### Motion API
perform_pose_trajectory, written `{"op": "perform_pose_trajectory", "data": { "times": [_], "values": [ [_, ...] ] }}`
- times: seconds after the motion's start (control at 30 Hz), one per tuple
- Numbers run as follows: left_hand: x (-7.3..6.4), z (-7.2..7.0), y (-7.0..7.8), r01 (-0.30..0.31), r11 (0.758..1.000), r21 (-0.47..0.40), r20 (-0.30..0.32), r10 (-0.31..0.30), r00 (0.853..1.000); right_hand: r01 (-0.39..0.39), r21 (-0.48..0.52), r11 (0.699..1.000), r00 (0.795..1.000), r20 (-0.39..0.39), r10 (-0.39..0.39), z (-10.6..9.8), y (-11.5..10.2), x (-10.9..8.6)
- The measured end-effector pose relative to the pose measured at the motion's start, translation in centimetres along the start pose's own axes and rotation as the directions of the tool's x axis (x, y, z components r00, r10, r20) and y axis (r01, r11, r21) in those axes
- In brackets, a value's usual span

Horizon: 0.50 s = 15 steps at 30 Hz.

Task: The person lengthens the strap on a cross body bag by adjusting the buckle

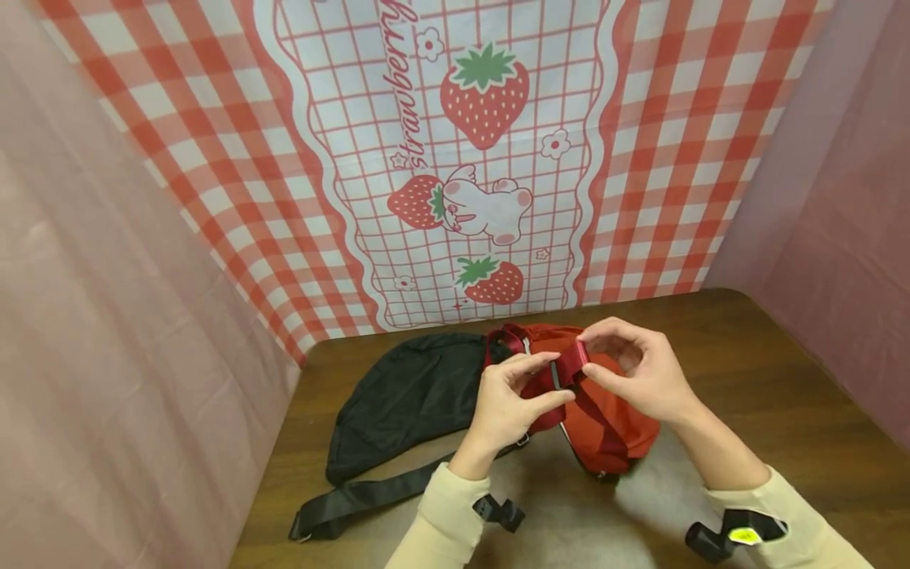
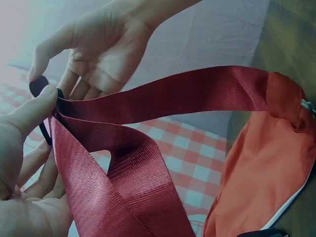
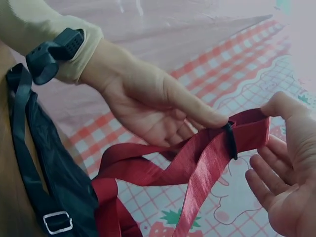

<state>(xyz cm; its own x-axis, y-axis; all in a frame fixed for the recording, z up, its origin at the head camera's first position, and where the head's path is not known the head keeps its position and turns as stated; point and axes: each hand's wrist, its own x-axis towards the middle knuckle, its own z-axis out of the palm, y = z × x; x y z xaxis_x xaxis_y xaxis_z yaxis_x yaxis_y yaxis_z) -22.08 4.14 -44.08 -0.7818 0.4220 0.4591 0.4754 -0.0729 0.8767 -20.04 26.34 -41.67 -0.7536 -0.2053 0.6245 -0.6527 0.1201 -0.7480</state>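
Raised above the red-orange bag [image 1: 629,419], both hands work on its dark red webbing strap [image 1: 571,363]. My left hand [image 1: 506,403] pinches the black slider buckle [image 3: 231,140] on that strap between thumb and fingers. A short loop of webbing sticks out past the buckle, and my right hand [image 1: 643,370] pinches its folded end between thumb and forefinger. In the left wrist view, the strap [image 2: 173,96] runs from the buckle to the bag's orange corner [image 2: 284,94], with a wider length hanging below.
Left of the red-orange bag lies a black bag [image 1: 408,399] on the wooden table [image 1: 746,371]. Its black strap [image 1: 377,494] stretches toward the front left, and a metal buckle [image 3: 58,222] shows on it. A strawberry-print checked cloth [image 1: 469,174] hangs behind the table.
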Motion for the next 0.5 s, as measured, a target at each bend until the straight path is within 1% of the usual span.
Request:
{"op": "perform_pose_trajectory", "data": {
  "times": [0.07,0.17,0.23,0.27,0.33,0.43,0.5],
  "values": [
    [0.00,0.08,-0.02,0.001,1.000,0.009,0.003,-0.001,1.000,-0.029,0.000,1.000,0.999,0.023,0.029,-0.01,0.20,-0.04],
    [0.08,0.24,-0.01,0.002,1.000,0.008,0.013,-0.002,1.000,-0.061,-0.059,0.996,0.995,0.070,0.065,0.07,0.47,-0.04],
    [0.13,0.33,-0.04,-0.002,1.000,0.002,0.017,0.002,1.000,-0.069,-0.077,0.995,0.995,0.072,0.075,0.15,0.53,-0.04],
    [0.16,0.38,-0.08,-0.005,1.000,-0.004,0.017,0.005,1.000,-0.073,-0.075,0.995,0.995,0.061,0.078,0.15,0.52,-0.04],
    [0.21,0.44,-0.22,-0.017,1.000,-0.009,0.011,0.017,1.000,-0.069,-0.044,0.997,0.998,0.012,0.069,0.21,0.47,-0.02],
    [0.23,0.47,-0.34,-0.019,1.000,-0.007,0.002,0.019,1.000,-0.052,0.039,0.998,0.997,-0.056,0.054,0.32,0.40,0.03],
    [0.24,0.49,-0.33,-0.015,1.000,-0.005,-0.001,0.015,1.000,-0.048,0.075,0.996,0.997,-0.062,0.053,0.45,0.40,0.10]
  ]
}}
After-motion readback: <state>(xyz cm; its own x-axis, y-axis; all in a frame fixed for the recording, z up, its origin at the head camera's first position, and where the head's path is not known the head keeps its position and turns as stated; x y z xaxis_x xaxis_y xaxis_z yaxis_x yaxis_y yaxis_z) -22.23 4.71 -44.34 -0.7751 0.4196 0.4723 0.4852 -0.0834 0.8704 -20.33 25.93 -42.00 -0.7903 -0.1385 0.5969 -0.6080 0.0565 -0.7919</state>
